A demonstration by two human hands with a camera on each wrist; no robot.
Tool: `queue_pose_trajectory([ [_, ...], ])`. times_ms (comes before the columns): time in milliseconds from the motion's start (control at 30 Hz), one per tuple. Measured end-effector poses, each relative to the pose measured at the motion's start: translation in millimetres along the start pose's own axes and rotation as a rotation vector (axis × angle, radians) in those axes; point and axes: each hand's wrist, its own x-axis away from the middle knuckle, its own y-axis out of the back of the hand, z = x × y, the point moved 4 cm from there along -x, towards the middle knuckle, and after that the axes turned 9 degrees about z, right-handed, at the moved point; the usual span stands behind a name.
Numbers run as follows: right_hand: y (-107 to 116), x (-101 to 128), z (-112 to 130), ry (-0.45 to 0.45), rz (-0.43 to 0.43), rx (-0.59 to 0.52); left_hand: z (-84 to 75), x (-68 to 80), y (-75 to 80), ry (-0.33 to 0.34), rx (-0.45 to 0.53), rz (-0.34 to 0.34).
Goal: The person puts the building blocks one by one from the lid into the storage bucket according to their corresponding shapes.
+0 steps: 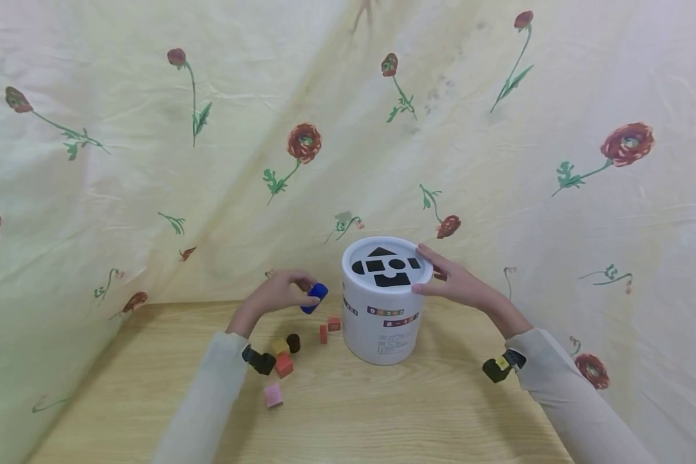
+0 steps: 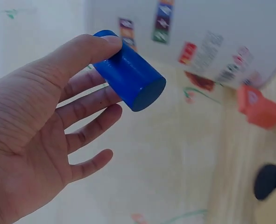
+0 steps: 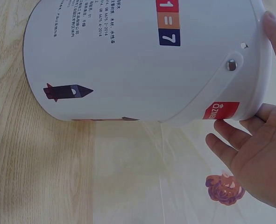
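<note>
Between thumb and fingers, my left hand [image 1: 281,291] pinches a blue cylinder block [image 2: 130,72], tilted, left of a white bucket [image 1: 377,332]. In the left wrist view the ring and little fingers stand apart from the block. The bucket stands upright, its white lid [image 1: 356,248] pierced by several dark shaped holes, among them a triangle, a circle and rectangles. My right hand [image 1: 461,283] holds the right side of the bucket's rim, thumb toward the front and fingers round the back. Seen from the right wrist, these fingers [image 3: 233,135] touch the bucket near its red label.
Left of the bucket lie small red blocks [image 1: 334,324], a dark cylinder [image 1: 292,343], a yellow block [image 1: 280,347], an orange-red block [image 1: 284,365] and a pink block [image 1: 273,395] on the wooden table [image 1: 441,412]. A flowered cloth [image 1: 238,96] hangs behind.
</note>
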Motion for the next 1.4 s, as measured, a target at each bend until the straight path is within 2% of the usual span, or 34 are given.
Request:
queue_pose_trajectory([
  [400, 0, 1, 1, -0.003, -0.001, -0.004, -57.7, -2.5, 23.8, -0.153, 0.006, -0.211],
  [667, 1, 0, 1, -0.001, 0.0, -0.012, -88.9, -12.6, 27.8, -0.228, 0.05, -0.334],
  [867, 0, 1, 1, 0.005, 0.0, -0.012, -110.5, -28.5, 19.1, -0.261, 0.113, -0.384],
  [1033, -1, 2, 0, 0.003, 0.006, -0.018, -124.6, -42.6, 6.9, -0.294, 0.115, -0.408],
  [1400, 0, 2, 2, 0.002, 0.016, -0.029, -130.8, -70.6, -21.8, -0.265, 0.23, -0.453],
])
